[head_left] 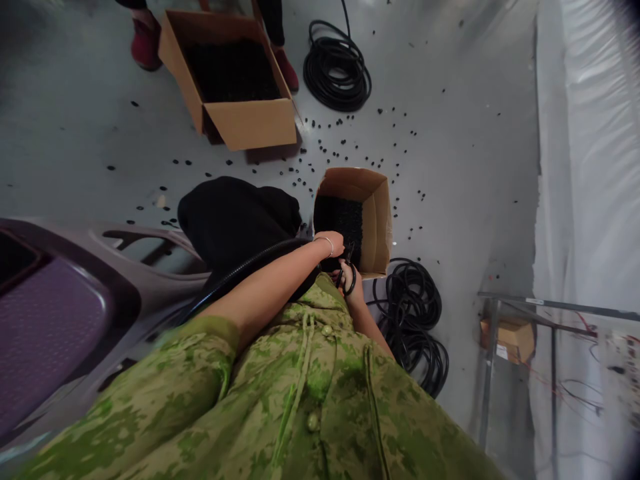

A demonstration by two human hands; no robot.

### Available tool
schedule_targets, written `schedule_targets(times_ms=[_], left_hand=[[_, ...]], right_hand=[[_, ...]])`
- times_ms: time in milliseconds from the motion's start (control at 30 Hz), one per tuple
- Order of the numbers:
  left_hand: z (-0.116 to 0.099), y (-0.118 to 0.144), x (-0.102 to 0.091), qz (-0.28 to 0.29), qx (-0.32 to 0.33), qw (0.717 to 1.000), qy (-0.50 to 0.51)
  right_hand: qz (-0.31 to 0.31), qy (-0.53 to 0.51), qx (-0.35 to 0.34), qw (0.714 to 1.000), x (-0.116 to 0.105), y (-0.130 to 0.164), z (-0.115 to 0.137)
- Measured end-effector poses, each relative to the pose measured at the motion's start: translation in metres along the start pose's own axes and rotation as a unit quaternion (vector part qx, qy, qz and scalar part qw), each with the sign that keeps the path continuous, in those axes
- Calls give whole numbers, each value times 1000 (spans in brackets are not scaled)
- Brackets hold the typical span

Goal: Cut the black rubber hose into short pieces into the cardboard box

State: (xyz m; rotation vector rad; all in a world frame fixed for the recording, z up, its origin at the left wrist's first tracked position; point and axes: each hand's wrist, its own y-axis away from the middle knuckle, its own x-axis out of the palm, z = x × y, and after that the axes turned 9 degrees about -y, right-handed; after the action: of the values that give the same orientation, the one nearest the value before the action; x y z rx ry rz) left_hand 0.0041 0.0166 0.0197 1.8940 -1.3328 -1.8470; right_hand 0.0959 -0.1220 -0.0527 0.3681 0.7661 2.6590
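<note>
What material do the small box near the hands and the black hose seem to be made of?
Small box: apparently corrugated cardboard, matte brown, with folded flaps. Black hose: likely rubber or soft plastic, slightly glossy, bending in a smooth curve under the left hand.

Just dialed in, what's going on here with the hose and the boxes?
A person in a green camouflage shirt works over a small open cardboard box of black pieces. The left hand holds a black hose that runs along the arm; the right hand grips what look like black-handled scissors. Hose coils and scattered black bits lie on the floor. A second person stands by a larger box.
</note>
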Motion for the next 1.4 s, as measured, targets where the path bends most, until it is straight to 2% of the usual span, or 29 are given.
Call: schedule_targets(times_ms=[300,667,833,1100,1233,1400], left_hand=[[-1,0,-1,12,16,1000,-12],[-1,-1,0,5,12,1000,-18],[1,-4,2,5,31,999,-17],[3,-9,7,3,37,999,-20],[2,-10,7,11,42,999,-24],[0,-8,6,25,40,998,-39]], right_hand=[[-15,14,3,1000,4,4,2],[-14,17,2,1000,1,-1,-2],[-16,10,13,1000,0,-3,-5],[-15,4,8,1000,4,2,0],[-15,38,-12,999,4,3,-3],[-27,106,-76,991,-2,-1,-18]])
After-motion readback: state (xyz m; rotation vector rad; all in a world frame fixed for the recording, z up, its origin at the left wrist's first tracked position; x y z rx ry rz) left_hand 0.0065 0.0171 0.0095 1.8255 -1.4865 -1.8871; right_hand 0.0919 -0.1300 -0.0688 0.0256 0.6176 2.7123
